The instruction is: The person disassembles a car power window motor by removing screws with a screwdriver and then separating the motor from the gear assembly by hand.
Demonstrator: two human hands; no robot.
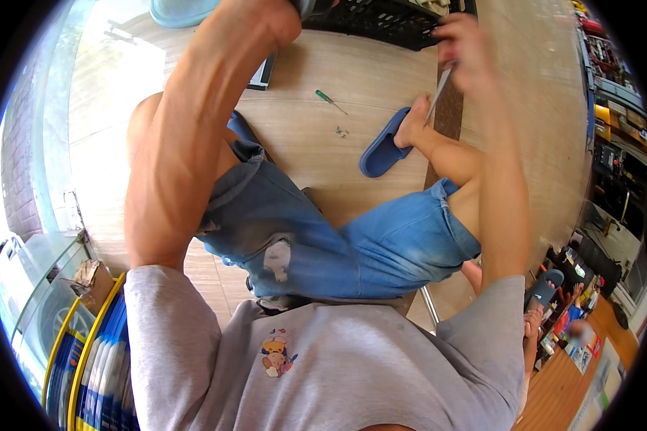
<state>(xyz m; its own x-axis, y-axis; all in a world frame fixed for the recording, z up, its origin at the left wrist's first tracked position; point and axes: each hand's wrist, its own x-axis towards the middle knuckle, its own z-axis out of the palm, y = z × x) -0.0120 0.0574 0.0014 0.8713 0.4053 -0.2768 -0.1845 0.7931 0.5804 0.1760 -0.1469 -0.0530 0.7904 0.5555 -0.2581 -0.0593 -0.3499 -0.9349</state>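
My right hand [469, 52], blurred by motion, is raised at the upper right beside a black plastic crate [370, 21]. Its fingers are closed around a thin grey metal strip-like tool [439, 93] that slants down toward my right foot; the exact kind is unclear. My left arm reaches up to the top edge, where only the heel of my left hand [284, 23] shows. A dark object [310, 7] lies beside it, mostly cut off, and the left fingers are out of sight. A green-handled screwdriver [325, 95] and several small screws [341, 132] lie on the tiled floor between my legs.
A blue slipper [384, 149] is on my right foot. Left of the screwdriver sits a dark-edged flat object [263, 75], partly behind my arm. Yellow-edged racks [97, 345] stand at the lower left. At the far right, another person's hand [532, 321] shows near a wooden counter [564, 388].
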